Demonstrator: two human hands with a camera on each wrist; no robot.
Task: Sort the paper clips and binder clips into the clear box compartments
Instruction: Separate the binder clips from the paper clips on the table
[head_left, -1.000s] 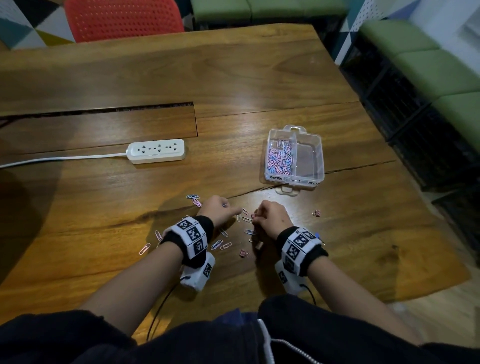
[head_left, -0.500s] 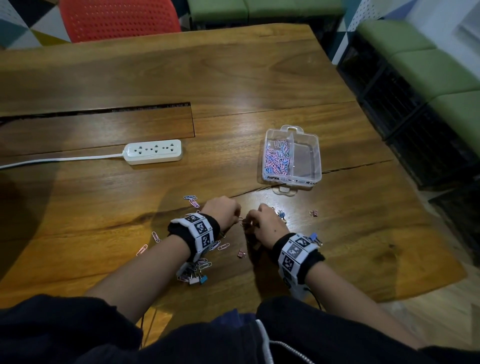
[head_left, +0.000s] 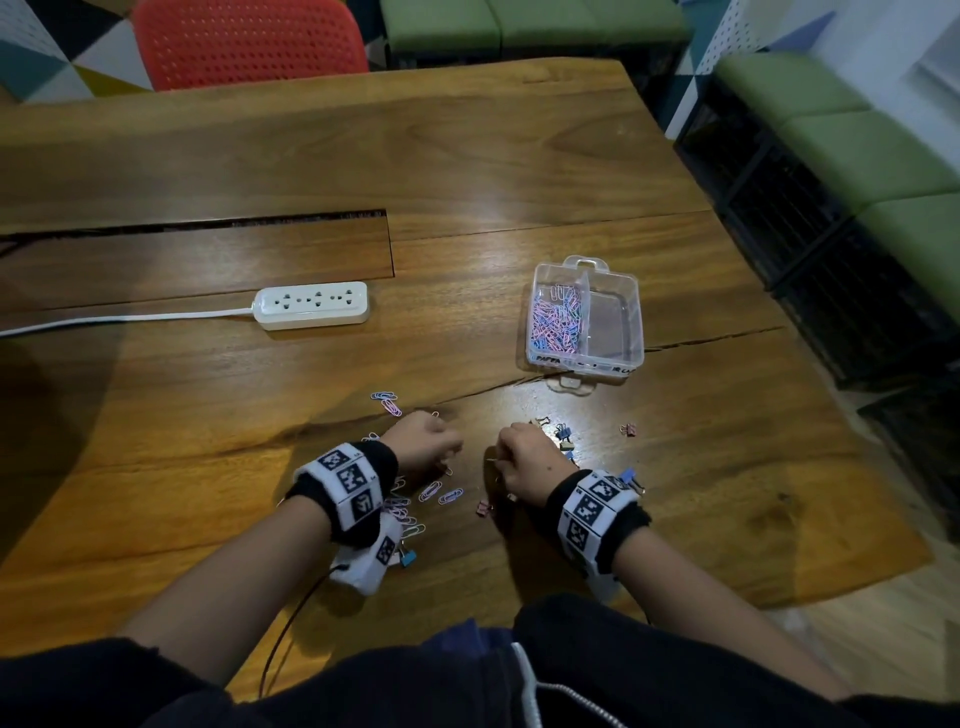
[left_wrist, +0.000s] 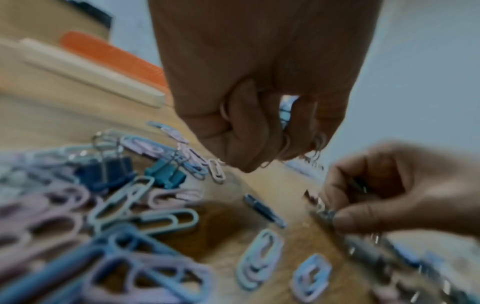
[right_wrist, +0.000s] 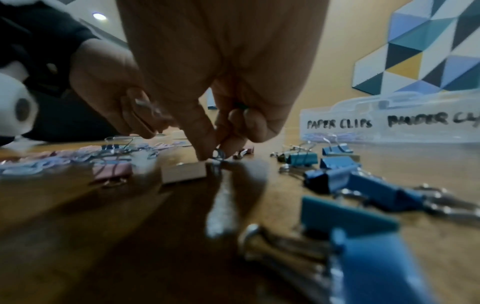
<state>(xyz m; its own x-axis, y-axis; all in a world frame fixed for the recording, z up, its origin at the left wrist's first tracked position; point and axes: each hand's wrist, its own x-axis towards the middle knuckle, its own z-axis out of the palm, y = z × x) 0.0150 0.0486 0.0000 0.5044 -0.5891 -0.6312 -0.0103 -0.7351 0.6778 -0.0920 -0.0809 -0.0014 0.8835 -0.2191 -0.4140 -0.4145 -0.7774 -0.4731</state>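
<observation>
From the hands, bare wooden table (head_left: 519, 171) runs open toward twelve o'clock. The clear box (head_left: 586, 317) stands at one o'clock with bare wood between. A white power strip (head_left: 311, 306) lies well off at eleven. Loose binder clips (head_left: 563, 434) crowd two o'clock; paper clips (head_left: 387, 401) litter eleven and, under the left wrist, seven.
</observation>
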